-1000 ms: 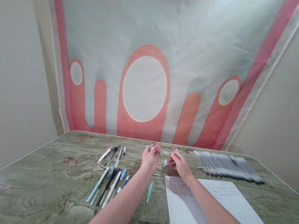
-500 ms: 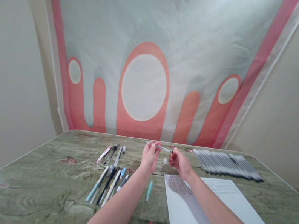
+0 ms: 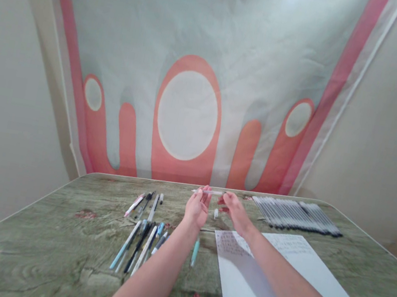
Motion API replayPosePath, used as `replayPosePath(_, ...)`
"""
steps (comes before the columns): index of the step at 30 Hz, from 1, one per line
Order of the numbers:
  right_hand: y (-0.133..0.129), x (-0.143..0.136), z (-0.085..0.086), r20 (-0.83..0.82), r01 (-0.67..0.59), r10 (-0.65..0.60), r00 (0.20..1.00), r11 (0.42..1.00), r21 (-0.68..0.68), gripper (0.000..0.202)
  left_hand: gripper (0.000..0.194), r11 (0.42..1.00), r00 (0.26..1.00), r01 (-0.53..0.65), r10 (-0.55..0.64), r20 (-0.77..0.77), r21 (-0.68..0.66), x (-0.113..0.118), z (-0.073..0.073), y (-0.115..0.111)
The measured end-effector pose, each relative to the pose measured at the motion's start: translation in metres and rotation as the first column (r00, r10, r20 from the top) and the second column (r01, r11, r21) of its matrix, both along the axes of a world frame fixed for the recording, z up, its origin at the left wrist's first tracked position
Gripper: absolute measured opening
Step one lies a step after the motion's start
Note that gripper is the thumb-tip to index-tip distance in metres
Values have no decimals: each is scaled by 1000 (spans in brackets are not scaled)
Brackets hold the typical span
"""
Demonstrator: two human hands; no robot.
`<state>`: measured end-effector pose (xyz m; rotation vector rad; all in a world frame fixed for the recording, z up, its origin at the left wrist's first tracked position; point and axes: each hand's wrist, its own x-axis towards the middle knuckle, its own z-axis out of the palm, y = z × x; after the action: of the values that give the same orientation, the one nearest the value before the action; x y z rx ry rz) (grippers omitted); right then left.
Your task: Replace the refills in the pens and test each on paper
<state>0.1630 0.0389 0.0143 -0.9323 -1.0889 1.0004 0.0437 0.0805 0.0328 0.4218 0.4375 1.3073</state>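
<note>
Bare bench (image 3: 53,241) lies open to the left. Left hand (image 3: 196,208) and right hand (image 3: 234,210) fingers pinch a thin, seemingly clear pen (image 3: 210,192) level.

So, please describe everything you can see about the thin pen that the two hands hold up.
The thin pen is slim, pale and looks like clear or whitish plastic. It lies almost level in the air above the table's far part. The left hand pinches it near the middle, and the right hand meets its right end. A small white cap lies on the table below. Finer details are too small to tell.
</note>
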Motion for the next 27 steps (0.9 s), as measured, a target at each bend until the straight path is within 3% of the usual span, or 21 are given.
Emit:
replayPosePath(2, -3, -7, 6, 146, 46, -61, 987, 993, 105, 41, 7, 995, 995, 99, -99, 3, -21, 5, 3, -7)
replayPosePath(5, -7, -7, 21, 341, 87, -161, 926, 971, 221, 41, 7, 972, 972, 230, -226, -69, 52, 17, 4, -21)
replayPosePath(7, -12, 2, 37, 419, 154, -269, 867, 945, 289, 44, 14, 953, 948, 277, -251, -194, 120, 24, 3, -34)
replayPosePath(9, -18, 19, 58, 451, 230, -369, 813, 914, 333, 48, 22, 896, 870, 387, -276, -408, 219, 31, 3, -49)
replayPosePath(10, -22, 30, 68, 449, 268, -403, 797, 903, 335, 50, 26, 823, 789, 493, -286, -544, 283, 33, 3, -59)
replayPosePath(11, -27, 41, 76, 458, 293, -422, 783, 898, 327, 51, 28, 699, 678, 629, -277, -681, 342, 35, 3, -69)
replayPosePath(13, -39, 63, 84, 503, 312, -410, 761, 911, 270, 53, 29, 345, 451, 859, -163, -877, 378, 39, 3, -90)
replayPosePath(14, -46, 73, 83, 513, 323, -400, 759, 916, 236, 53, 31, 195, 383, 909, -40, -923, 368, 40, 2, -101)
replayPosePath(15, -53, 82, 77, 515, 339, -396, 760, 918, 205, 52, 35, 79, 329, 939, 86, -940, 336, 41, 1, -110)
replayPosePath(16, -61, 90, 68, 518, 351, -386, 763, 921, 169, 50, 39, 5, 291, 955, 191, -938, 297, 42, -1, -117)
replayPosePath(18, -77, 103, 40, 510, 369, -346, 788, 928, 60, 43, 44, -78, 270, 963, 347, -898, 259, 43, -6, -127)
replayPosePath(23, -112, 134, -29, 459, 535, -433, 776, 837, -116, 28, 38, -142, 318, 947, 543, -777, 288, 40, -17, -126)
replayPosePath(27, -125, 156, -41, 432, 470, -379, 818, 874, -125, 25, 39, -154, 328, 943, 587, -740, 295, 38, -19, -123)
